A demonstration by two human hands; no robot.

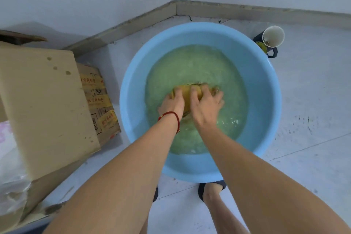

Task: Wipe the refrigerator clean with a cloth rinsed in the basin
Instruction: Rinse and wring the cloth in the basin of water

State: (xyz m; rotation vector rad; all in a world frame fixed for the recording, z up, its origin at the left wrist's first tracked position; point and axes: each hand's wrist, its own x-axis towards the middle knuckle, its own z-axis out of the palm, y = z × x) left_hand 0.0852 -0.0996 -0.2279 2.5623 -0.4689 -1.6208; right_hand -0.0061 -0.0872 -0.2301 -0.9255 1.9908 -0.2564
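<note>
You're in the rinse step right now: both hands are down in the blue basin (266,85), your left hand (171,103) and right hand (206,104) side by side with fingers curled over the yellow cloth (187,94), which sits bunched between and under your palms, half sunk in the greenish water (190,62). Looks like scrubbing or squeezing to me. Next up you'd probably want to lift it clear, wring it tight over the basin, then head to the fridge, which isn't in view here.
</note>
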